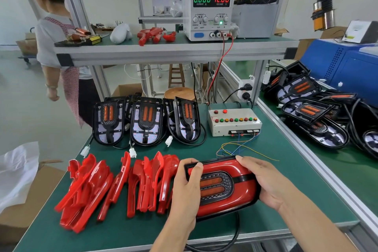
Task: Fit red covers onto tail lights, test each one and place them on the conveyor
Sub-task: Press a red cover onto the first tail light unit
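On the near edge of the workbench (276,170) lies one covered tail light (223,188), set crosswise, the left hand (185,186) at its left end and the right hand (263,182) at its right end. Directly left of it stands a row of loose covers (114,186), leaning on one another. Behind the covers, three uncovered tail lights (146,120) stand side by side. Right of these sits the test box (234,121), wires running from its front. On the shelf (169,49) above rests the power supply (210,12). On the conveyor (302,143) to the right lies a heap of lamp units (313,112).
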A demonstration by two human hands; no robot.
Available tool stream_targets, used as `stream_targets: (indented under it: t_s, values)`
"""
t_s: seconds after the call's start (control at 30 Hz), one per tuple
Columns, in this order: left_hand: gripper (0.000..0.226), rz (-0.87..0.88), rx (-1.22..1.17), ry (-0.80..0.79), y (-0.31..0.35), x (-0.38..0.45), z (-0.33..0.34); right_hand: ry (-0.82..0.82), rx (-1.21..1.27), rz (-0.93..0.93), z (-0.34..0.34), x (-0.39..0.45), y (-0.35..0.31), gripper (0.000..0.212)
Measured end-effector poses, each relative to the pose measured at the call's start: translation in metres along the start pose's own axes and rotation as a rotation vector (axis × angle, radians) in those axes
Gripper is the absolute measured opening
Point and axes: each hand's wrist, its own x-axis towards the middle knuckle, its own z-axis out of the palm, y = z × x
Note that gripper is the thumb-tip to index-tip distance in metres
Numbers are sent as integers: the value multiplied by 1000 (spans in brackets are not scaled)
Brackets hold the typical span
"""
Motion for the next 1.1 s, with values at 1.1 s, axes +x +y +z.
stream_targets:
  t_s: [1.1]
  values:
    - [11, -153, -123, 37, 4, -2, 4, -55, 8, 18, 2, 0, -3, 43]
